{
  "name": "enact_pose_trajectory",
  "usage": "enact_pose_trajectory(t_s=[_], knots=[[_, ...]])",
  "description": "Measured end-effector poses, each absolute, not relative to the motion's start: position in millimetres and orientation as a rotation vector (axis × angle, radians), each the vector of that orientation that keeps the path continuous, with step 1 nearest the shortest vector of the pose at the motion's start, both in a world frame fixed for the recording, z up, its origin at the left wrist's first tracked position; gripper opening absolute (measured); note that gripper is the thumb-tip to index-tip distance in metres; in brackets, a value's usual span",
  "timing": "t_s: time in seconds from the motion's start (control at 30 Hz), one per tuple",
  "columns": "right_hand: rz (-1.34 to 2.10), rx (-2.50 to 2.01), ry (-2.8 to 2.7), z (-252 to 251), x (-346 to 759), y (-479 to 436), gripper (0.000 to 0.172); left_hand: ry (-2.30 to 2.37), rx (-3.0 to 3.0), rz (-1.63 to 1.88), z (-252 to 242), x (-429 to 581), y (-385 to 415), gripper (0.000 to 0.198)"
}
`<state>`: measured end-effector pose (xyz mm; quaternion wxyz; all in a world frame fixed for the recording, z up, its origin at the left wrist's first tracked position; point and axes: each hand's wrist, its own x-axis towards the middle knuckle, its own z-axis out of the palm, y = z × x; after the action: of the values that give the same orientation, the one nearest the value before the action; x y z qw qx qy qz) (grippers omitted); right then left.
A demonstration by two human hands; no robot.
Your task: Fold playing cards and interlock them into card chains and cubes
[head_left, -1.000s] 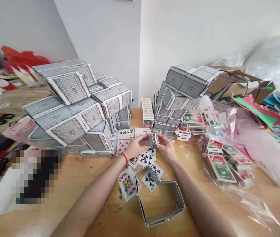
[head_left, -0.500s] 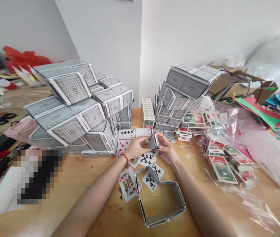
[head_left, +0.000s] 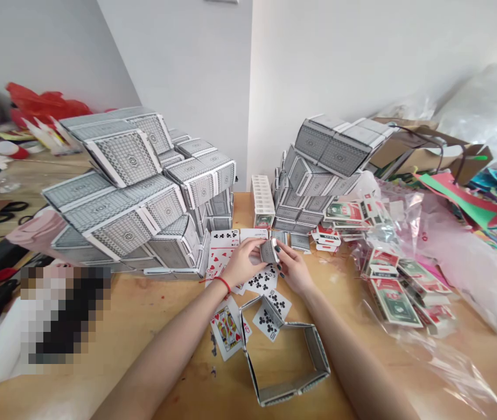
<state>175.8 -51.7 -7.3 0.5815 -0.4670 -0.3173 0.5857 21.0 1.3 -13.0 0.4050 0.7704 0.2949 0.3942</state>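
Note:
My left hand [head_left: 242,262] and my right hand [head_left: 291,268] meet over the table's middle, both pinched on a small folded grey-backed playing card piece [head_left: 269,251]. Beneath them lie loose face-up cards [head_left: 262,281], clubs and hearts among them. A queen card [head_left: 226,326] rests by my left forearm. Nearer to me stands an open ring of joined folded cards [head_left: 290,364] on the wooden table [head_left: 152,315]. A red string circles my left wrist.
Large stacks of grey card-built blocks rise at the left [head_left: 135,192] and at the back right [head_left: 327,157]. Card packs in clear plastic bags [head_left: 397,280] lie to the right, with coloured paper [head_left: 493,210] beyond. Scissors and cables sit at the far left.
Both hands have closed tighter round the folded card piece and shifted it slightly left and down. The piece has turned between the fingers.

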Motion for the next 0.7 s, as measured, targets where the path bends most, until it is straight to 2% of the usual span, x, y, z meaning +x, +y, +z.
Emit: enact_pose_trajectory(t_s=[0.1, 0.43, 0.7], knots=[[1.388, -1.127, -0.788, -6.7, 173.8, -51.9, 0.034, 0.774, 1.977, 1.026, -12.5, 19.6, 2.0, 0.049], [1.291, -1.203, -0.962, -11.1, 176.2, -52.9, 0.041, 0.829, 2.068, 1.005, -6.0, 17.8, 0.6, 0.045], [1.143, -1.279, -1.058, -7.4, 173.3, -55.3, 0.037, 0.839, 2.111, 0.996, -6.5, 18.6, 0.4, 0.046]])
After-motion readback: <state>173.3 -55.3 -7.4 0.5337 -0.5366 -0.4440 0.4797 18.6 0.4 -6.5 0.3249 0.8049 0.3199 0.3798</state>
